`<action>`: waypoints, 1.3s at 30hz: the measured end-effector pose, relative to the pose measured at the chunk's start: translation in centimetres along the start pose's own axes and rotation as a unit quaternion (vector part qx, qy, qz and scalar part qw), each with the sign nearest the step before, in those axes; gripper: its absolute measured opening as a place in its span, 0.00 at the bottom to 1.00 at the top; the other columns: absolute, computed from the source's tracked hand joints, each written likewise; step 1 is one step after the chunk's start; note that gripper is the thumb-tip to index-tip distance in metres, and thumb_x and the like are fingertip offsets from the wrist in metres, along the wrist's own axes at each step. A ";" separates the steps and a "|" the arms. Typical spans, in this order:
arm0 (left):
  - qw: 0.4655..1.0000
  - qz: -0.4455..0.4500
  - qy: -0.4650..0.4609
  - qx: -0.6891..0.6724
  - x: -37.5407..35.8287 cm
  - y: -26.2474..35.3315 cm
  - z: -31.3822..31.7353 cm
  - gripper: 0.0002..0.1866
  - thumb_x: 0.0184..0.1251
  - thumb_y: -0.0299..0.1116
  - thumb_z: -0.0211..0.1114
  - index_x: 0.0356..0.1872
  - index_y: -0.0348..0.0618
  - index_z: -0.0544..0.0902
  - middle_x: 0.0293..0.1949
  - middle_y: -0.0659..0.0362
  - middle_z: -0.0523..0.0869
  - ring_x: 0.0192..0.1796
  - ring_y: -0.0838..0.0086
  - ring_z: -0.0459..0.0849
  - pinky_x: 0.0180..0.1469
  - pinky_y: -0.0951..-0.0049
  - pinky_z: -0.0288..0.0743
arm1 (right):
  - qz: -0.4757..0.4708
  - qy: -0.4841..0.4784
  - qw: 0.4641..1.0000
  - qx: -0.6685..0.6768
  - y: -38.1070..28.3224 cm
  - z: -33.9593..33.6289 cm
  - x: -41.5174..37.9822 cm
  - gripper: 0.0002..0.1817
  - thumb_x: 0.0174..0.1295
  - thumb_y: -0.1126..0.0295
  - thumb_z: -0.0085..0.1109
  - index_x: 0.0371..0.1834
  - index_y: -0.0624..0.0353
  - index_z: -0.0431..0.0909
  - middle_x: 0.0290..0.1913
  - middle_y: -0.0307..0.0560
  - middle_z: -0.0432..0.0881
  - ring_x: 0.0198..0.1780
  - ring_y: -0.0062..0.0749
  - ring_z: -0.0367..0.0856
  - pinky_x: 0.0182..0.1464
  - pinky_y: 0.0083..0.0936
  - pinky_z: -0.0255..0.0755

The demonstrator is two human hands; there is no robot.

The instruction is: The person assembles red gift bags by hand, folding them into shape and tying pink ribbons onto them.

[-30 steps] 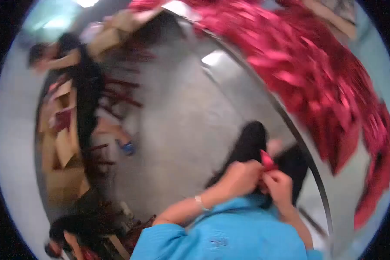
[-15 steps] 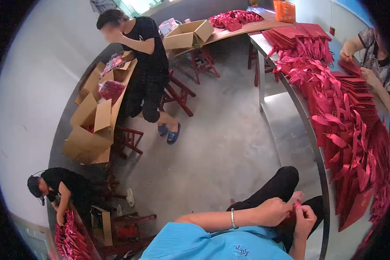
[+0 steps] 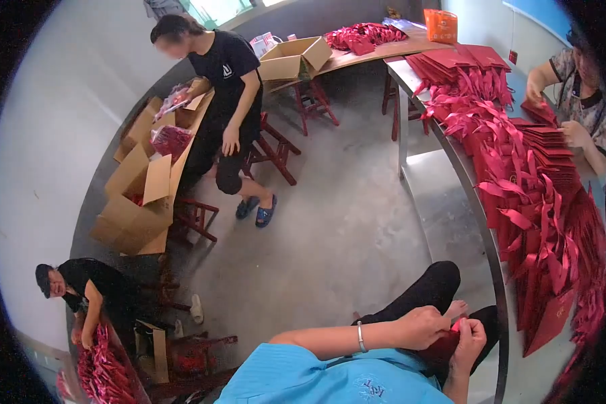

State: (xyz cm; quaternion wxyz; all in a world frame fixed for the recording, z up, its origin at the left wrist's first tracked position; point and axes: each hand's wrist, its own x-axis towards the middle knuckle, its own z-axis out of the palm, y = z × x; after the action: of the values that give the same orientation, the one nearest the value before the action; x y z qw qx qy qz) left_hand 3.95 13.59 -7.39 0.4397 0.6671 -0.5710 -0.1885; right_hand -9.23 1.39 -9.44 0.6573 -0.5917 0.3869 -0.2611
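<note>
Above my lap, my left hand (image 3: 421, 328), with a bracelet at its wrist, is closed in a pinch beside a bright red ribbon (image 3: 458, 325). My right hand (image 3: 469, 341) has its thumb and fingers closed on the same ribbon from the other side. Under both hands lies a dark red paper gift bag (image 3: 442, 351), partly hidden by my fingers. To the right, the long table bears many red gift bags (image 3: 552, 323) with pink-red ribbon handles (image 3: 518, 182).
A co-worker (image 3: 579, 101) handles red bags across the table. Another person (image 3: 225, 87) stands by open cardboard boxes (image 3: 131, 225); a third (image 3: 97, 289) bends over red ribboned bags (image 3: 104, 367). Red wooden stools (image 3: 273, 151) stand along the tables. An orange bag (image 3: 440, 25) sits at the back.
My hands stay together at the ribbon with only a slight shift. The standing person has lowered a hand from the face to the thigh. The person at lower left has raised their head.
</note>
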 end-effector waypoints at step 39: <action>0.811 -0.241 -0.196 -0.495 3.8 5.0 -5.1 0.13 0.66 0.26 0.63 0.49 0.33 0.83 0.42 0.59 0.86 0.43 0.79 0.82 0.49 0.77 0.77 | -0.011 -0.180 0.982 -0.059 -11.4 -5.6 -4.5 0.14 0.63 0.68 0.62 0.47 0.64 0.83 0.40 0.42 0.84 0.45 0.20 0.78 0.53 0.22 0.70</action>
State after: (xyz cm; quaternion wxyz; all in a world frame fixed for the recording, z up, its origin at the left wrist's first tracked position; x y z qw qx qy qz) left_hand 5.91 12.11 0.33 0.5300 0.4241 -0.2955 -0.6723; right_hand -15.08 -0.07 2.67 0.6775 -0.6707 0.2703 -0.1343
